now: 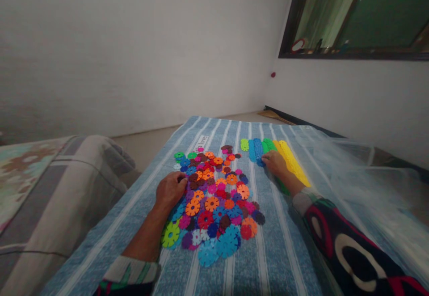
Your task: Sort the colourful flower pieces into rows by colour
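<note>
A heap of snowflake-shaped plastic discs (212, 203) in many colours is spread over the striped cloth. At its left edge rests my left hand (170, 191), fingers curled together by some purple and brown discs; whatever they may hold is hidden. To the right, my right hand (276, 163) is closed at the near end of a row of blue discs (257, 149). I cannot make out what is between its fingertips. Beside it run overlapping rows of green discs (268, 144) and yellow discs (291, 161), with a short light-green row (245, 144) on the left.
Blue-and-white striped cloth (134, 224) covers the table. Clear plastic containers (378, 175) stand at the right edge. A bed or padded seat with a grey cover (90, 171) lies to the left. Behind are a white wall (150, 54) and a dark-framed window (362, 14).
</note>
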### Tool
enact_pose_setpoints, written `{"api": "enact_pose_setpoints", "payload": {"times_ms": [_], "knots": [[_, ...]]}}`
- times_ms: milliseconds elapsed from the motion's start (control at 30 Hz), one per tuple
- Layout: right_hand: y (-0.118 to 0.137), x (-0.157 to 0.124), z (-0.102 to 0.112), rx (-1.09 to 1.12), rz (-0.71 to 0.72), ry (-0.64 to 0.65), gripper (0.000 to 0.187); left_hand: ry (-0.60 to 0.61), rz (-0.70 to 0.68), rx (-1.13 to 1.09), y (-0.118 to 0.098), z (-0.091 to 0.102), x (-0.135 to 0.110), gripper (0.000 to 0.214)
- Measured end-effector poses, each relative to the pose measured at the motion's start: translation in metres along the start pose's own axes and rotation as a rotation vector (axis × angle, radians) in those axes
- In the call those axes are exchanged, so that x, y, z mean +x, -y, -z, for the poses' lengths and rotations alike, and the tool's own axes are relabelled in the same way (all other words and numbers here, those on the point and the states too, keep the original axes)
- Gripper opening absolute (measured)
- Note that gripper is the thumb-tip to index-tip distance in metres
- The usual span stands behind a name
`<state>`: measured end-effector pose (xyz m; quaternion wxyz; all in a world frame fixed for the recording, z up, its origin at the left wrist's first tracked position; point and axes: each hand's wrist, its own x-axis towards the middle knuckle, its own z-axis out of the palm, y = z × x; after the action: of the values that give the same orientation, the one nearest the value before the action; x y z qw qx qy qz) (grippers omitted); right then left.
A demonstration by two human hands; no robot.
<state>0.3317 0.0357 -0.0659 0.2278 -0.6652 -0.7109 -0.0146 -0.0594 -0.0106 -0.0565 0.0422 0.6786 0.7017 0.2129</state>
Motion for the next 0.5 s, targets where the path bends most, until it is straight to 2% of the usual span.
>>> {"api": "enact_pose_setpoints", "payload": {"times_ms": [267,367,500], "knots": [[0.010,-0.006,0.005,-0.060,-0.007,-0.013,0.021,0.010,0.016,-0.006,-0.004,0.002,-0.002,0.026],[0.024,-0.010,0.005,-0.048,0.023,0.005,0.023,0.020,0.039,-0.004,-0.007,0.004,-0.004,0.025],[0.056,-0.022,0.002,-0.013,0.123,0.059,0.022,0.036,0.039,-0.016,-0.009,0.005,-0.006,0.025]]}}
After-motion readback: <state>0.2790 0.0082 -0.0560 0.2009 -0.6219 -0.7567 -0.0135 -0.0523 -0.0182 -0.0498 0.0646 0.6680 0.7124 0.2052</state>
